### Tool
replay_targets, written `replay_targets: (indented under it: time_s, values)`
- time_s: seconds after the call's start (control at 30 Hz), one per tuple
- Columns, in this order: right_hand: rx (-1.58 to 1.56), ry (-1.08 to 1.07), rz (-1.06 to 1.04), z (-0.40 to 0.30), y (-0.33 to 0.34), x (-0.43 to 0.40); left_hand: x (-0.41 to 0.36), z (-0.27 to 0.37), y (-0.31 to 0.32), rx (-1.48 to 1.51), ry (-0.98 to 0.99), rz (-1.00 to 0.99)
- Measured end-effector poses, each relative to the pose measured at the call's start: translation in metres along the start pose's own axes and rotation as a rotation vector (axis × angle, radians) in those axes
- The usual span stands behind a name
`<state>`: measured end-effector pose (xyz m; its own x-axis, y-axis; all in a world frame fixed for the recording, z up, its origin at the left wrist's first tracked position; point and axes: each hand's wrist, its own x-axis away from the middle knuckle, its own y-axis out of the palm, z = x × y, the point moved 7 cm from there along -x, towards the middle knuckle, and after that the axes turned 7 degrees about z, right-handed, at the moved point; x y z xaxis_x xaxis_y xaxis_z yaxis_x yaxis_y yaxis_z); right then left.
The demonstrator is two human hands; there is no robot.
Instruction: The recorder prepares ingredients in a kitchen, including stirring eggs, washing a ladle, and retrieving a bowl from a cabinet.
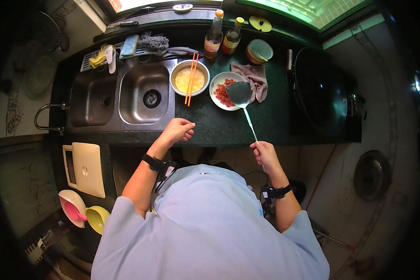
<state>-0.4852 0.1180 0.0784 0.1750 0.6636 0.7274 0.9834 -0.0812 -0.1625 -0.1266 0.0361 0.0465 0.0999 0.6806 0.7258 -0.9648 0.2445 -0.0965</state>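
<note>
My right hand [267, 156] grips the thin handle of a metal wok spatula [250, 122]. The spatula's broad blade lies over the right side of a white plate [215, 99], hiding part of the chopped red food [223, 93] there. In front of the counter edge, my left hand [180, 130] has its fingers curled and thumb drawn in, with nothing visible in it. Beyond it stands a metal bowl [172, 84] of yellow liquid that looks like beaten egg [182, 82]. A pair of orange chopsticks [191, 78] rests across this bowl.
A double steel sink [136, 108] lies left, with a curved faucet [42, 111]. Two sauce bottles [213, 35] stand behind, beside stacked bowls [258, 49]. A pinkish cloth [259, 78] touches the plate's area. Right is a large dark wok [322, 87].
</note>
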Motion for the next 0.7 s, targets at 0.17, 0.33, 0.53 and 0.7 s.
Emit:
replay_targets:
  time_s: [0.17,0.33,0.53,0.7]
  values:
    - [0.024,0.028,-0.029,-0.003,-0.002,-0.003,-0.002,0.0,0.003,0.008,0.0,0.005]
    - [0.048,0.041,-0.032,-0.003,-0.005,-0.01,0.0,0.003,-0.002,0.013,0.011,0.022]
    - [0.077,0.059,-0.034,-0.002,-0.006,-0.017,0.004,0.004,-0.013,0.034,0.022,0.069]
    - [0.089,0.062,-0.037,-0.005,-0.003,-0.017,0.002,0.001,-0.019,0.041,0.021,0.072]
